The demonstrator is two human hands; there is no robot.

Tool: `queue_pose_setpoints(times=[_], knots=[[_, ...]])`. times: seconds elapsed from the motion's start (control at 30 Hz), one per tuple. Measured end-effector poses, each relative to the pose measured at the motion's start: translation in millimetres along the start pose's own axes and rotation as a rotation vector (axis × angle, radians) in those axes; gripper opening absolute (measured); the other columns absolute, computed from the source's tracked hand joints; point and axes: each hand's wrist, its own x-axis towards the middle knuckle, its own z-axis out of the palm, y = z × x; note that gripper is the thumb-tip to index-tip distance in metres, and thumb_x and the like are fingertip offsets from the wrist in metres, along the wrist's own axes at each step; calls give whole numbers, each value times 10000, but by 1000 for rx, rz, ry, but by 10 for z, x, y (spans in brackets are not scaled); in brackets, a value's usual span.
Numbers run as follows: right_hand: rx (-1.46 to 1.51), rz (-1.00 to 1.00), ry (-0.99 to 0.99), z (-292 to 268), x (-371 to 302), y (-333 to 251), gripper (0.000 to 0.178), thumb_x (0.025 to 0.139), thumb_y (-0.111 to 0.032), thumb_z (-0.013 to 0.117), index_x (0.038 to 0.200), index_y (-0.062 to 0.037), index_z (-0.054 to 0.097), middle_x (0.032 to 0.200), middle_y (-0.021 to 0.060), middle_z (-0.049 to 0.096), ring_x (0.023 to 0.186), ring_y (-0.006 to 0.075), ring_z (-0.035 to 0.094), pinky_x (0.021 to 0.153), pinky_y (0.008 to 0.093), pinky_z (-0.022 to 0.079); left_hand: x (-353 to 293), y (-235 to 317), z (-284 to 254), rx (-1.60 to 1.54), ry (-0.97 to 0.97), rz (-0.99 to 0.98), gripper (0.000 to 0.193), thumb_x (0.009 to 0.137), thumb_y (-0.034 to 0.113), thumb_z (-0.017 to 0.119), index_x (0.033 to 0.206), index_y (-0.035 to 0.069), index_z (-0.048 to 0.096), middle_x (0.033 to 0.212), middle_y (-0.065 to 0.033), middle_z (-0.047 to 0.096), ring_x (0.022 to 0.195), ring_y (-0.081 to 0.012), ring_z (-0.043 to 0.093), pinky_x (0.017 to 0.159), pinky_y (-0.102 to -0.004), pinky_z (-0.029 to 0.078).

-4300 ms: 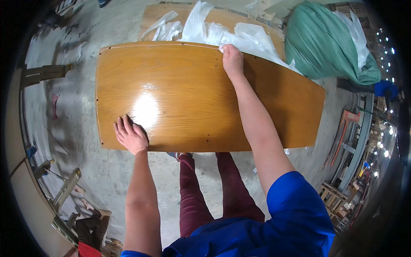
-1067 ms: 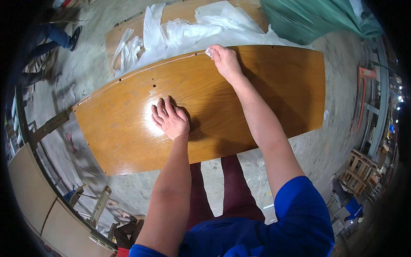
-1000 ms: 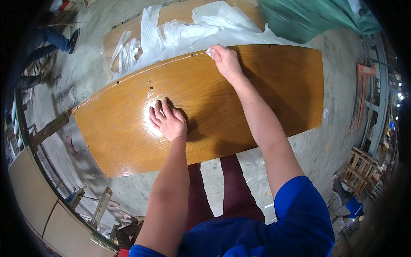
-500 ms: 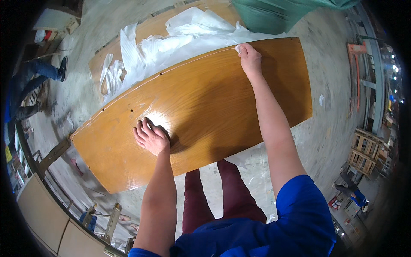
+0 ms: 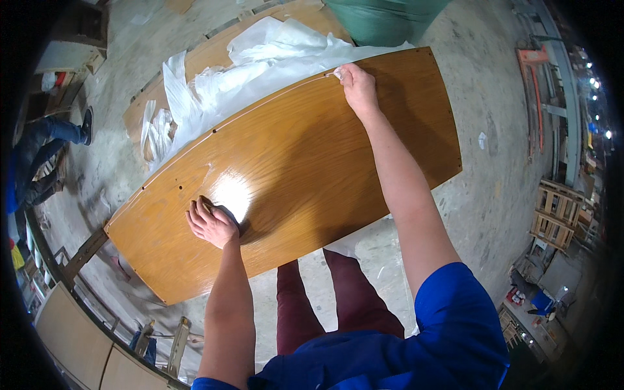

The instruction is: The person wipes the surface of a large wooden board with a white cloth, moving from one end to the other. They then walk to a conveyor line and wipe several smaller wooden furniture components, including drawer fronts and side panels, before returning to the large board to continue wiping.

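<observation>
A large wooden board [image 5: 305, 156] with a glossy, orange-brown face lies across the view in front of me. Close to its far edge, my right hand [image 5: 359, 90] pinches a small white wad [image 5: 338, 73], perhaps cloth or paper, against the surface. From there a thin white line [image 5: 273, 93] runs along that edge towards the left end; whether it is string or a smear, I cannot tell. My left hand [image 5: 213, 224] lies on the board's left half, fingers spread, beside a bright glare and its own dark shadow. Several small dark holes dot the board.
Beyond the board, crumpled white plastic sheeting [image 5: 253, 71] covers another wooden panel [image 5: 201, 60]. A green cover [image 5: 387, 19] hangs at the far side. Someone's legs [image 5: 49, 140] show at left. Wooden pallets [image 5: 556, 214] stand at right, and pale panels [image 5: 78, 328] at lower left.
My right hand has slid a little left along the far edge with the white wad. My left hand appears slightly lower and further left; the whole view has also shifted.
</observation>
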Motion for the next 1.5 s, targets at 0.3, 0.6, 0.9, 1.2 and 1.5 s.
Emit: queue_pose_setpoints(times=[0.3,0.6,0.9,1.2,1.5], knots=[[-132,-19,145,-543,312,543,195,899,-166,503,975,-40,630,802,151,657,727,286,636,696,384,506,3,24,12,-17,10,5,425,905,294,405,1303,159,471,1371,-74,422,1299,-277,339,1073,-430,249],[-202,6,286,-1146,698,963,175,902,-166,505,901,-47,634,792,167,659,756,344,643,699,425,500,-11,22,24,-22,34,27,435,908,306,406,1300,128,468,1368,-95,418,1287,-287,355,1064,-439,265],[-74,73,258,-1441,951,1284,223,901,-146,490,1044,-72,645,869,158,667,843,325,633,773,410,487,2,-6,57,-10,52,37,450,906,325,399,1296,113,477,1357,-116,431,1267,-300,383,1049,-442,291],[-63,84,160,-1498,910,1241,267,901,-219,553,1079,-40,637,978,161,673,925,292,640,804,364,495,-2,-7,45,-21,68,35,443,892,311,415,1278,111,503,1355,-109,439,1257,-296,393,1044,-438,300],[-162,0,174,-1572,967,1299,246,888,-232,581,1023,-38,654,914,152,677,851,288,649,761,362,500,2,9,56,-33,53,18,448,900,308,411,1295,110,489,1371,-115,421,1262,-300,382,1046,-437,296]])
